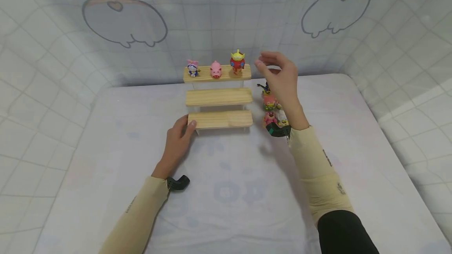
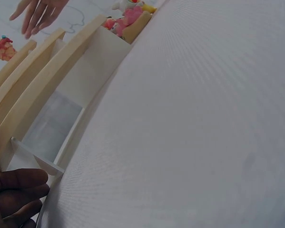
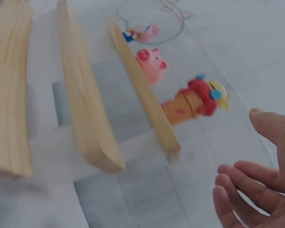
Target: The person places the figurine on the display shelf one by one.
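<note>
A three-step wooden display stand (image 1: 219, 98) with white supports stands at the table's back. My left hand (image 1: 177, 138) holds the left end of its lowest step, thumb on top. On the top step, left to right, are a small figurine with a pink bow (image 1: 192, 68), a pink pig figurine (image 1: 215, 70) and a yellow-headed alien figurine (image 1: 237, 62) whose lower part looks like an ice-cream cone in the right wrist view. My right hand (image 1: 282, 79) hovers right of the alien figurine, apart from it, fingers loosely bent around nothing.
A cluster of several small figurines, among them a pink bear (image 1: 270, 117), lies right of the stand, partly hidden by the right forearm. White cloth covers the table (image 1: 226, 214). Behind it hangs a grid-patterned curtain (image 1: 219, 19).
</note>
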`<act>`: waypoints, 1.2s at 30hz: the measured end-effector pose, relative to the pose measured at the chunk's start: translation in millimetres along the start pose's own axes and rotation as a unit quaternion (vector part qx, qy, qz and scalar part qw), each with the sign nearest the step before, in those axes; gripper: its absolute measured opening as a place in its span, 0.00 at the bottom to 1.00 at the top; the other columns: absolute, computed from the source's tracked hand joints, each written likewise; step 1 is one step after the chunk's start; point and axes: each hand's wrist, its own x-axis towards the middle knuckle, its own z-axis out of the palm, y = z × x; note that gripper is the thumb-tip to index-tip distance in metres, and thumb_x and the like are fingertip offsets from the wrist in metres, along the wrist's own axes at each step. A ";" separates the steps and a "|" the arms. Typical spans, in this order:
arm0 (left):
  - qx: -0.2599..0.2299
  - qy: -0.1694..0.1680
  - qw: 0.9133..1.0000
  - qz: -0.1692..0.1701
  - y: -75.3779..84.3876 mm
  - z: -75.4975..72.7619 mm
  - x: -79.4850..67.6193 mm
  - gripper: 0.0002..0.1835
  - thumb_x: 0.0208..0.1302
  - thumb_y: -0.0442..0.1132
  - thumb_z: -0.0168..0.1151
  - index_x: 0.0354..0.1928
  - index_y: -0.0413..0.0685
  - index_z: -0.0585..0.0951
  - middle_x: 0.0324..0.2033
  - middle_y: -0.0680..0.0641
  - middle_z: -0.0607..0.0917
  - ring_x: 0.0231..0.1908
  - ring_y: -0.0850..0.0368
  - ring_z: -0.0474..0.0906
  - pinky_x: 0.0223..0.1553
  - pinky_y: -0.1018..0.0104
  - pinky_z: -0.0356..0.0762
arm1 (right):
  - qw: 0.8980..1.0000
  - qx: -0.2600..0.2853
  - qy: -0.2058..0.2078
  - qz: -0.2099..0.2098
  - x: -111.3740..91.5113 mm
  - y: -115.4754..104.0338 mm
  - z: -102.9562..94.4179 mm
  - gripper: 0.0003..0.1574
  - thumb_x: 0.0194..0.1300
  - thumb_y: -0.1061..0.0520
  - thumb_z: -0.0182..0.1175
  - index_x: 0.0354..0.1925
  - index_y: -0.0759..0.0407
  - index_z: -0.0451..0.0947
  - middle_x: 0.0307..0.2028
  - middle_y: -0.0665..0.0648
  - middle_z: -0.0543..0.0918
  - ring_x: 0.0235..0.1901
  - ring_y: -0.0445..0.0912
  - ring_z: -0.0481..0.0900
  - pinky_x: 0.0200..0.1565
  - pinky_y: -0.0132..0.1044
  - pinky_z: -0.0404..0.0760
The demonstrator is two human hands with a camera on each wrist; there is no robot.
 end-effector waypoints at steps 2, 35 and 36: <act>0.001 -0.001 1.000 -0.002 0.5 -0.1 0.2 0.31 0.83 0.57 0.51 0.74 0.43 0.73 0.73 0.40 0.76 0.77 0.43 0.67 0.79 0.44 0.61 | 1.000 0.005 0.022 -0.013 -3.0 -0.8 -7.3 0.18 0.73 0.58 0.68 0.57 0.66 0.85 0.52 0.65 0.89 0.52 0.50 0.86 0.52 0.32 0.84; -0.005 -0.002 1.000 -0.013 5.2 -1.5 -2.2 0.32 0.82 0.58 0.51 0.74 0.43 0.73 0.73 0.41 0.75 0.77 0.43 0.66 0.79 0.44 0.61 | 0.997 -0.071 0.039 0.001 -40.9 28.0 -76.4 0.16 0.72 0.63 0.67 0.55 0.71 0.84 0.51 0.69 0.88 0.45 0.33 0.83 0.50 0.23 0.82; -0.004 -0.003 1.000 -0.014 5.2 -1.5 -1.9 0.33 0.82 0.59 0.51 0.74 0.42 0.73 0.73 0.41 0.75 0.77 0.43 0.66 0.79 0.43 0.60 | 0.996 -0.078 0.035 0.005 -42.7 32.5 -79.1 0.17 0.72 0.63 0.67 0.55 0.71 0.84 0.51 0.68 0.89 0.45 0.32 0.83 0.50 0.24 0.82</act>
